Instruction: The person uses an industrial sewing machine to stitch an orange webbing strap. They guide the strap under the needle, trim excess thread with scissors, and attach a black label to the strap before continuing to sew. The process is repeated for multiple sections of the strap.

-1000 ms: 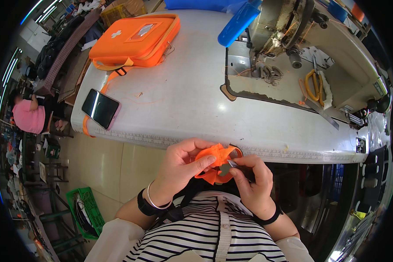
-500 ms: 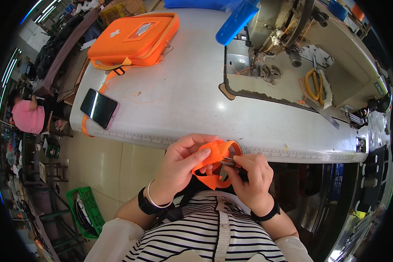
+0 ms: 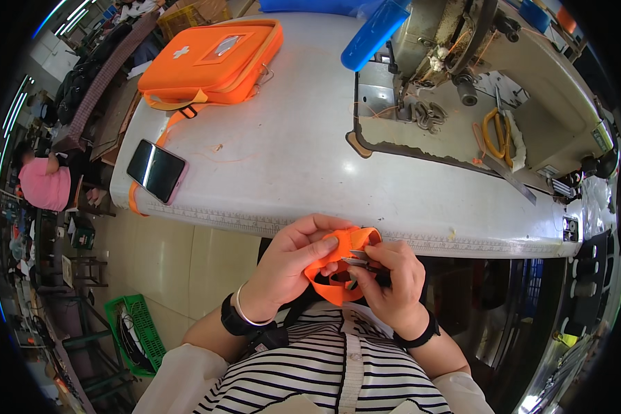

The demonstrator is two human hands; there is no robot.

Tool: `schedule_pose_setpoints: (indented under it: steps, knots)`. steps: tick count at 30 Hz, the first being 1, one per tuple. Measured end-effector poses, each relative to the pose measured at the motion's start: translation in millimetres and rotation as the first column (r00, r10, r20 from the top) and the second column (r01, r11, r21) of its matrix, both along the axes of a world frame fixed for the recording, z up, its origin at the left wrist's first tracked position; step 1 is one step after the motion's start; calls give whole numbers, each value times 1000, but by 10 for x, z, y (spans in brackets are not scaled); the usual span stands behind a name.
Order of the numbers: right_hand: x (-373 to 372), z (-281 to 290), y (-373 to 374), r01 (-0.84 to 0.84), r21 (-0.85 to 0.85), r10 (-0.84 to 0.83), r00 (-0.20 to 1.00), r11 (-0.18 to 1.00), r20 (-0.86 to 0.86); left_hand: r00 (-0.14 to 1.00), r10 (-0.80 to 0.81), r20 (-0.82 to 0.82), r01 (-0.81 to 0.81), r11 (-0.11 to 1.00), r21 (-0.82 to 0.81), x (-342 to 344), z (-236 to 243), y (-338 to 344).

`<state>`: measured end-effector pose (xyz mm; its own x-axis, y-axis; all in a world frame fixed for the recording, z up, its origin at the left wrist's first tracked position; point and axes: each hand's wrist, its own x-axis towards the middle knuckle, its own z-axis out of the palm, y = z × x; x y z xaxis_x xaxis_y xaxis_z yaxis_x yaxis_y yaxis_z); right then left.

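Note:
Just below the table's front edge, my left hand (image 3: 283, 265) grips a bunched orange webbing strap (image 3: 337, 290), thumb pressed on top and fingers behind it. Beside it, my right hand (image 3: 397, 283) is closed on a small metal tool (image 3: 357, 260), which looks like thread snips; its tip is against the orange strap. Part of the tool is hidden by my fingers and the strap, and a loop of the strap hangs below them.
The white table (image 3: 276, 159) holds an orange zipped case (image 3: 207, 69), a phone (image 3: 157, 170), a sewing machine (image 3: 545, 103), yellow-handled scissors (image 3: 497, 134) and a blue plastic object (image 3: 376, 34). A seated person in pink (image 3: 45, 183) is at left, a green crate (image 3: 141, 334) on the floor.
The metal tool in my right hand has moved slightly left into the strap. The strap has shifted in my left hand, its loop hanging lower.

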<state>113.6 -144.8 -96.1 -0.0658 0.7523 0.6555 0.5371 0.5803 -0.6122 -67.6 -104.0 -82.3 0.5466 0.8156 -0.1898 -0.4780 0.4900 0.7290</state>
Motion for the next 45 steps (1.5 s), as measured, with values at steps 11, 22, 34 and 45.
schedule_pose_setpoints:
  steps: [11, 22, 34, 45]
  knots:
    - [87, 71, -43, 66, -31, -68, 994, 997, -83, 990, 5, -142, 3, 998, 55, -13, 80, -4]
    - [888, 512, 393, 403, -26, -370, 862, 915, 347, 855, -60, -516, 322, 841, 436, -141, 227, -31]
    - [300, 652, -39, -510, -579, 100, 799, 636, -593, 858, -161, -489, 426, 753, 501, -214, 383, -76]
    - [363, 829, -39, -803, 79, 272, 106, 590, -956, 772, -306, -558, 520, 808, 277, 111, -264, -490]
